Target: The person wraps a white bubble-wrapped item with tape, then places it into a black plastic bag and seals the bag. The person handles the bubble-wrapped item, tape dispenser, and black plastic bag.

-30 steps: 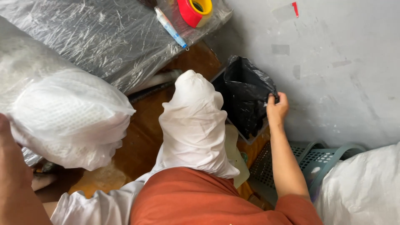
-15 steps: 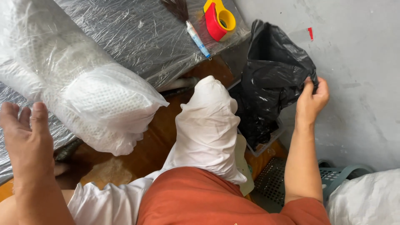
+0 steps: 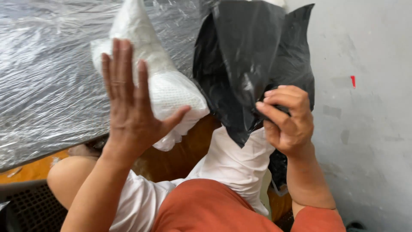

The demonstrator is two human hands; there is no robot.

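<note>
My right hand (image 3: 286, 118) is closed on the edge of a black plastic bag (image 3: 251, 56), which hangs raised in front of me near the grey wall. My left hand (image 3: 131, 107) is lifted with fingers straight and spread, holding nothing. It is in front of a white mesh-textured bundle in clear wrap (image 3: 161, 86), and I cannot tell whether it touches it. The bundle lies on a surface covered in clear plastic film (image 3: 47, 77). My knee in white cloth (image 3: 234, 165) is below the bag.
A grey wall (image 3: 369, 129) with a small red mark (image 3: 352, 80) stands to the right. Brown floor (image 3: 180, 154) shows between the covered surface and my leg. A dark perforated basket (image 3: 25, 206) sits at the lower left corner.
My right hand has lifted the black bag up out of its bin and toward the middle. My left hand rose from low left to in front of the white bundle. The view tilted up.
</note>
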